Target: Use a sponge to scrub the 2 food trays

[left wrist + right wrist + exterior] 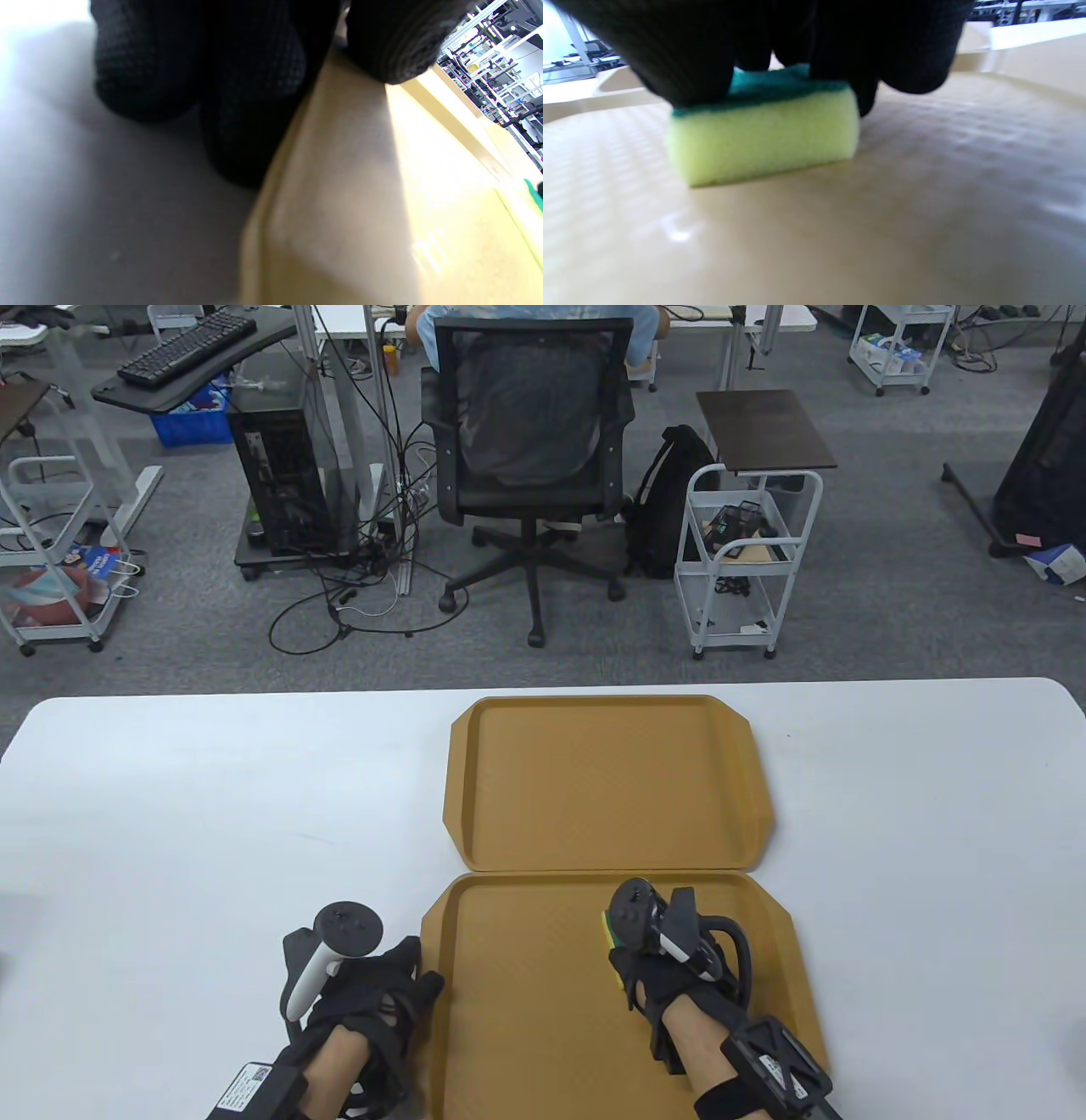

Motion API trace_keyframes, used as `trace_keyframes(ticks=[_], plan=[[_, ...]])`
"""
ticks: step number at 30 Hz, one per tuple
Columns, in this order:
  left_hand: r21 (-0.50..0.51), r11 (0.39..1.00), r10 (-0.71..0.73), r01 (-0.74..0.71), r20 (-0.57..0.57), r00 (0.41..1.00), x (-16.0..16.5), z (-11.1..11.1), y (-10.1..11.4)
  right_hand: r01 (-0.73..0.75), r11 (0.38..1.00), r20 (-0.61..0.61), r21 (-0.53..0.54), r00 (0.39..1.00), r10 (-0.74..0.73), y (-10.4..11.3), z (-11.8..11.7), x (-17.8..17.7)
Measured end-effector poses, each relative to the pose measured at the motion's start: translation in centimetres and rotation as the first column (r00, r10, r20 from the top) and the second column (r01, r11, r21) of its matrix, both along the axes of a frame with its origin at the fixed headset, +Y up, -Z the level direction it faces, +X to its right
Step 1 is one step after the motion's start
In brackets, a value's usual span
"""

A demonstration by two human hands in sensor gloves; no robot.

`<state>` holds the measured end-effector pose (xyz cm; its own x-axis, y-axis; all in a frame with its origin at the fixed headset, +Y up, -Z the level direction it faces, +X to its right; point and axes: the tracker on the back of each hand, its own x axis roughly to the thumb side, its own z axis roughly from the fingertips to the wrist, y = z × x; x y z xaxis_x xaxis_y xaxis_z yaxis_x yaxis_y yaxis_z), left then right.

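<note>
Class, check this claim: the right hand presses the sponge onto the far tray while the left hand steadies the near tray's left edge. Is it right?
Not quite. The right hand presses the sponge onto the near tray, not the far tray, as the table view shows. The left hand does steady the near tray's left edge.

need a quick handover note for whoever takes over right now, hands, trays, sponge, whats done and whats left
Right hand: grips the sponge, yellow side down on the near tray, right of its middle.
Left hand: rests at the near tray's left rim, thumb on the rim and fingers on the table; whether it grips the rim cannot be told.
Far tray: lies just beyond the near one, nothing on it.
Done: cannot tell how much is scrubbed.
Left: finish the near tray, then scrub the far tray.
</note>
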<state>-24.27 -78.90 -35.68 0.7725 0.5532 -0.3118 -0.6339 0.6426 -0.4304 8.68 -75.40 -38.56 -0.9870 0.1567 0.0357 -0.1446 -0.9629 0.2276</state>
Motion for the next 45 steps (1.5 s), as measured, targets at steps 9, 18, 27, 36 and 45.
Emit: trace_keyframes(ticks=[9, 18, 27, 36, 45], plan=[[0.000, 1.000, 0.001, -0.001, 0.001, 1.000, 0.0, 0.0, 0.0, 0.051, 0.999, -0.062, 0.000, 0.997, -0.051, -0.3, -0.1, -6.0], [0.000, 1.000, 0.003, -0.003, 0.001, 1.000, 0.0, 0.1, 0.0, 0.092, 0.996, -0.104, -0.003, 0.990, -0.092, -0.7, 0.3, -11.1], [-0.001, 1.000, 0.002, -0.002, 0.002, 1.000, 0.0, 0.1, 0.0, 0.117, 0.992, -0.083, -0.038, 0.989, -0.120, -1.0, 0.3, -12.4], [0.002, 1.000, -0.002, 0.002, 0.001, 1.000, 0.1, 0.1, 0.0, 0.114, 0.989, -0.144, -0.096, 0.981, -0.127, -1.0, 2.8, -12.2], [0.001, 1.000, 0.000, 0.000, 0.000, 1.000, 0.1, 0.1, 0.0, 0.044, 0.987, -0.231, -0.156, 0.970, -0.079, -0.7, 6.2, -12.6]])
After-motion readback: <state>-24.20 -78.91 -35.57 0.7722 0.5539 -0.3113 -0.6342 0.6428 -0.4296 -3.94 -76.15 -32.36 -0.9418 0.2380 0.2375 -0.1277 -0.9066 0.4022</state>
